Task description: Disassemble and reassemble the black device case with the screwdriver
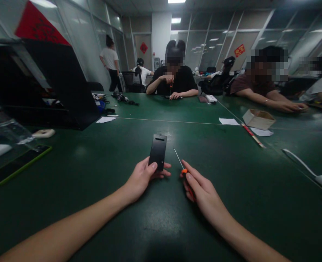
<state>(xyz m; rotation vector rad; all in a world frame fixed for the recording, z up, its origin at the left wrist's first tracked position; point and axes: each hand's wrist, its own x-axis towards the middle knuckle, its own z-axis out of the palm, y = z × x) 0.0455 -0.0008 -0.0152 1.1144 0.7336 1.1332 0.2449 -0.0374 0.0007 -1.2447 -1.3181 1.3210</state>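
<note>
My left hand [143, 176] grips a flat black rectangular case [158, 151] by its lower end, thumb on the face and fingers behind. The case has a dark slot near its top and small marks along its edges; its kind is unclear. My right hand [201, 183] is closed around the orange-and-black handle of a screwdriver [179, 158]. Its thin metal shaft points up and to the left, towards the case but apart from it. Both hands are just above the green tabletop [161, 225].
On the left stand a black open box [59, 83] and a green-edged phone [19, 165]. To the right are a small cardboard box [259, 119], papers [229, 121], a red-and-white stick [252, 135] and a white cable [298, 162]. A person [177, 78] sits opposite; others are around.
</note>
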